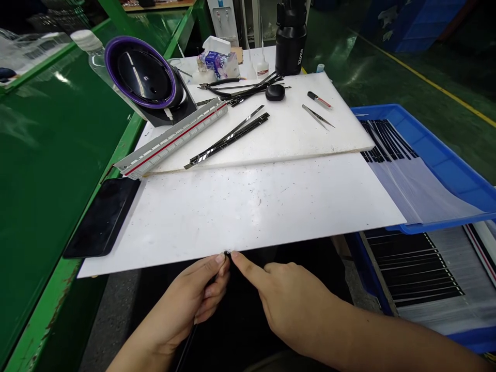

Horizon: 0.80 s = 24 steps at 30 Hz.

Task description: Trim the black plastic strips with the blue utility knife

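Observation:
At the front edge of the white board, my left hand is closed around a thin black strip. Its dark tip shows above my thumb and forefinger, and its length runs down below my palm. Whether it is flat or round is hard to make out. My right hand points its stretched forefinger at that tip, touching or nearly touching it. The other right fingers are bent under and partly hidden, with nothing visible in them.
A white foam slab carries black strips, tweezers, pliers and a scale ruler. A phone and round purple-rimmed device stand left. A blue tray of strips is at right.

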### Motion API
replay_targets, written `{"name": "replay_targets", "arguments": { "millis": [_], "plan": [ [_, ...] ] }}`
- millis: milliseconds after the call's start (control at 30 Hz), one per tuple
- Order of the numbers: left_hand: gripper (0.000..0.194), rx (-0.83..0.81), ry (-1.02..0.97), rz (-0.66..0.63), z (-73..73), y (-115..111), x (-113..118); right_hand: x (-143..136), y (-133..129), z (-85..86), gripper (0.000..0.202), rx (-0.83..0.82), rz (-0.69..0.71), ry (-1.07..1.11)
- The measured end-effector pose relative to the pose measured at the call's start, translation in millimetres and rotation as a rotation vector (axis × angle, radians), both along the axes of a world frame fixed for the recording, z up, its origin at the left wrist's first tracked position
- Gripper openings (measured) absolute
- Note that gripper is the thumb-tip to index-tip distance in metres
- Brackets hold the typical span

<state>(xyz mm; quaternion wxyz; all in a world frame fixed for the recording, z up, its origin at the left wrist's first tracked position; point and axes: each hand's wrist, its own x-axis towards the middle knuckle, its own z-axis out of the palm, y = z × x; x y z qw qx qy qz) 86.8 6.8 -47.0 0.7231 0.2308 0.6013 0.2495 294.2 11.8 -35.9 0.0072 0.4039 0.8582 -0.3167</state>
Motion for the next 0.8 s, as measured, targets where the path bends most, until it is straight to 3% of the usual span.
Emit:
{"name": "replay_targets", "arguments": {
  "millis": [333, 533, 800],
  "plan": [
    [0.038, -0.025, -0.020, 0.057, 4.0, -6, 2, 0, -6, -2.1, 0.082, 0.203, -0.011, -0.109],
    [0.033, 0.012, 0.051, 0.104, 17.3, -15, 4, 19, -2, 0.1, 0.076, 0.023, -0.122, 0.050],
    [0.035, -0.041, -0.009, 0.111, 7.8, -6, 5, 11, 5, 0.9, 0.065, -0.049, -0.082, 0.126]
  ]
}}
